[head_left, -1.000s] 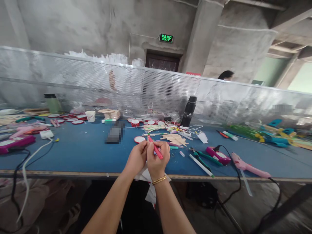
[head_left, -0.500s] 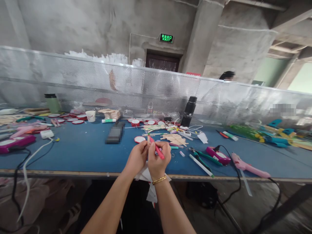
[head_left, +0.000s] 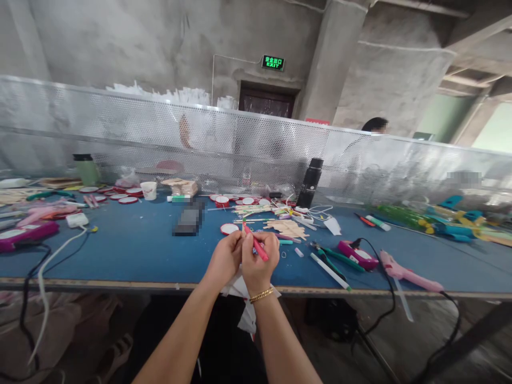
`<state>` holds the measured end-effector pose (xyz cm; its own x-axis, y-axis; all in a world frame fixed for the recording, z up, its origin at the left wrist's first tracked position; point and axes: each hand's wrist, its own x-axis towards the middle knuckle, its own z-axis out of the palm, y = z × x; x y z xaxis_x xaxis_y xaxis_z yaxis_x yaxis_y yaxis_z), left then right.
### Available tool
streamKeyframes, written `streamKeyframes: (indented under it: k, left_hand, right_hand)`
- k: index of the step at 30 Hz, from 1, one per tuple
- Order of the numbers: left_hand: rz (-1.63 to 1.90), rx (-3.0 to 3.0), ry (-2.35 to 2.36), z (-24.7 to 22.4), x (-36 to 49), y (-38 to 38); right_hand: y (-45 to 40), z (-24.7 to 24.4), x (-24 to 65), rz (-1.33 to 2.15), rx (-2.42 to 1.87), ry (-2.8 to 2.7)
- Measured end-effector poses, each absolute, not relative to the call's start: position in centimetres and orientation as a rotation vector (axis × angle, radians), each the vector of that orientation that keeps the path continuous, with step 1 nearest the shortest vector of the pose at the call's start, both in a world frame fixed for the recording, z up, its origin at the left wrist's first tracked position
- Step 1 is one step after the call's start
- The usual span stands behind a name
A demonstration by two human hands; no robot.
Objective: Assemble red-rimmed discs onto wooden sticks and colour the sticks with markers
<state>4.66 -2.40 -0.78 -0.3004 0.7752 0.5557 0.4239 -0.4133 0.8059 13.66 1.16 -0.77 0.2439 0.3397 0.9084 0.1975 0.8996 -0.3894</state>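
Observation:
My right hand [head_left: 260,258] is closed around a pinkish-red marker pen [head_left: 261,249], its tip slanting up and to the left. Against it, my left hand [head_left: 226,256] pinches a wooden craft stick [head_left: 244,230]; only a short upper part shows between the fingers, and the pen's tip is close to it. Both hands meet above the front of the blue table. Just beyond them lie a round white disc with a red rim [head_left: 230,229] and a pile of loose craft sticks [head_left: 288,228].
To the right are green-handled pliers [head_left: 330,264], a white marker [head_left: 330,272], a purple box [head_left: 358,256] and a pink glue gun [head_left: 412,274] with its cord. A black bottle [head_left: 310,184] stands behind. A dark phone-like slab [head_left: 189,218] lies left of my hands.
The marker and my right hand have shifted very slightly to the left and up. My left hand stays almost where it was.

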Motion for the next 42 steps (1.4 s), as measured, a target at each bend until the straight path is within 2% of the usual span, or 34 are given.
streamKeyframes:
  k: [42]
  left_hand:
    - [1.742, 1.647, 1.542, -0.74, 4.58, -2.51]
  right_hand:
    - [1.09, -0.83, 13.68, 0.086, -0.497, -1.322]
